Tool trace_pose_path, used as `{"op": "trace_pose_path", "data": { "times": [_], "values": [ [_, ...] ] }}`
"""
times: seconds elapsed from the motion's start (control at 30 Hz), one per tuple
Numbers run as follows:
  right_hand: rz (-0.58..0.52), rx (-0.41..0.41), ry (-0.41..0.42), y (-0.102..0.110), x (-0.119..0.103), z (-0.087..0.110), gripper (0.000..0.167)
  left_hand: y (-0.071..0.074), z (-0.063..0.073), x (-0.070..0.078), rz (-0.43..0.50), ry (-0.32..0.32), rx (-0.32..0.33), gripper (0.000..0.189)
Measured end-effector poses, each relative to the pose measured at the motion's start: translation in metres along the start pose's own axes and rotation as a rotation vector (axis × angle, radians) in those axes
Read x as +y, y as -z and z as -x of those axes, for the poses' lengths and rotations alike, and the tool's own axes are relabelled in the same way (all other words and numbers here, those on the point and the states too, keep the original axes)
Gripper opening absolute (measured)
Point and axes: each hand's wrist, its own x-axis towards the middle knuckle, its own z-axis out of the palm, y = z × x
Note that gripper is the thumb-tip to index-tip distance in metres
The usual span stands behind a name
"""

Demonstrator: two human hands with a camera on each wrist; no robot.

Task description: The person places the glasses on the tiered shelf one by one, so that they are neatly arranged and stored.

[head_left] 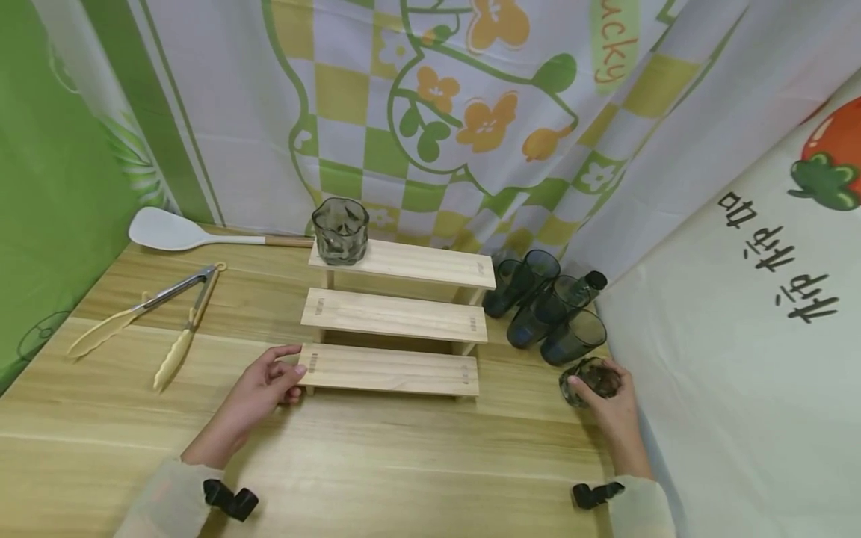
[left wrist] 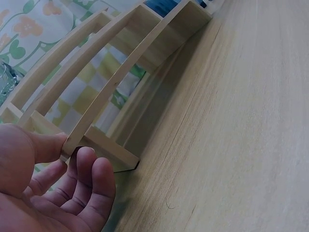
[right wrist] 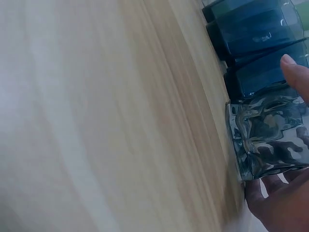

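Currently, a stepped rack [head_left: 394, 315] and a rippled glass [head_left: 593, 373], handled at a bench [head_left: 403, 467]
Left grip [head_left: 270, 379] pinches the rack's lowest shelf [head_left: 390, 371]; right grip [head_left: 616, 400] holds the glass, seemingly set down beside dark tumblers [head_left: 570, 342]

3-tier wooden rack [head_left: 393, 314] upright; rippled glass [right wrist: 268, 133] rightward, apart, apparently upright.

At lower left I see the person's left hand [left wrist: 60, 193] pinching the near end of a pale wooden tiered shelf [left wrist: 108, 94], which slants toward the top. A checked, flower-printed white curtain [left wrist: 29, 41] fills the upper left, a clear greenish glass [left wrist: 7, 81] the left edge. Blue glassware [left wrist: 161, 6] peeks in at top centre; a light wood-grain tabletop [left wrist: 231, 135] spreads right.
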Motion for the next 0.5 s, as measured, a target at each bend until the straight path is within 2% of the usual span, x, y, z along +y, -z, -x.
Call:
{"op": "trace_pose_path", "data": {
  "times": [0.13, 0.27, 0.5],
  "values": [
    [-0.014, -0.005, -0.005, -0.002, -0.005, 0.010, 0.083, 0.000, -0.001, -0.001, -0.003, -0.008, 0.001, 0.056],
    [0.000, -0.024, 0.037, -0.004, -0.019, 0.021, 0.080, 0.001, -0.002, -0.003, -0.004, -0.017, -0.003, 0.056],
    [-0.038, -0.143, 0.219, -0.010, -0.060, 0.036, 0.070, 0.001, -0.002, -0.002, 0.000, -0.005, -0.005, 0.057]
  ]
}}
